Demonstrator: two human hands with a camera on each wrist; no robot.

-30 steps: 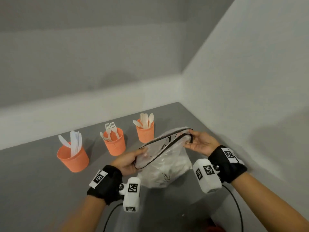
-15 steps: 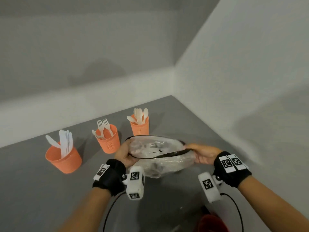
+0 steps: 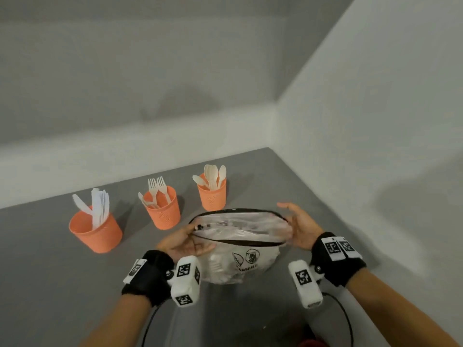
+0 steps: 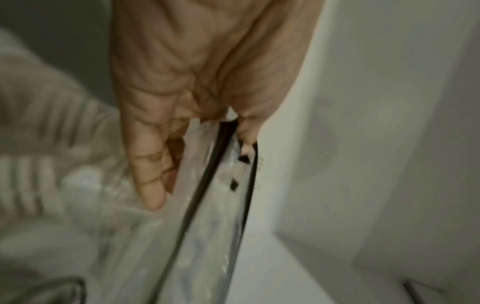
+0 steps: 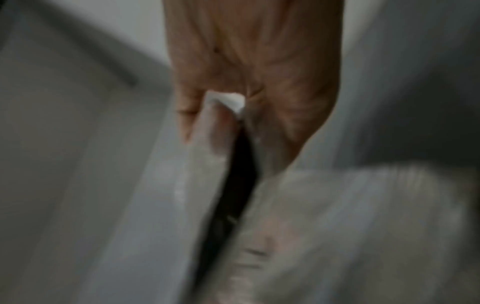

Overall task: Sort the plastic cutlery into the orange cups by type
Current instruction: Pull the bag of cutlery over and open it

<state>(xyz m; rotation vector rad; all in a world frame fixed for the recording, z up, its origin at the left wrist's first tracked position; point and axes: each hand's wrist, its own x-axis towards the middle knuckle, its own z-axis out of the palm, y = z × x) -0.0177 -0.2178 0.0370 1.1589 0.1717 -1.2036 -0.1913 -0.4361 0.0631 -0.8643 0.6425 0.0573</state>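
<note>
Three orange cups on grey table (image 3: 50,284), left to right: knives cup (image 3: 96,231), forks cup (image 3: 164,211), spoons cup (image 3: 212,194). In front, clear bag (image 3: 240,249), mouth open. Left hand (image 3: 185,242) pinches its left rim; right hand (image 3: 299,227) pinches the right rim, fingers partly extended.

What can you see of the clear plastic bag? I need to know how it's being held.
The clear plastic bag is crinkly, see-through film with a black-edged mouth and printed warning symbols on its near face. Pale cutlery shows dimly inside. The mouth is pulled wide, facing up. The left hand pinches one end of the rim, the right hand holds the other. Whether it rests on the grey table is unclear.
</note>
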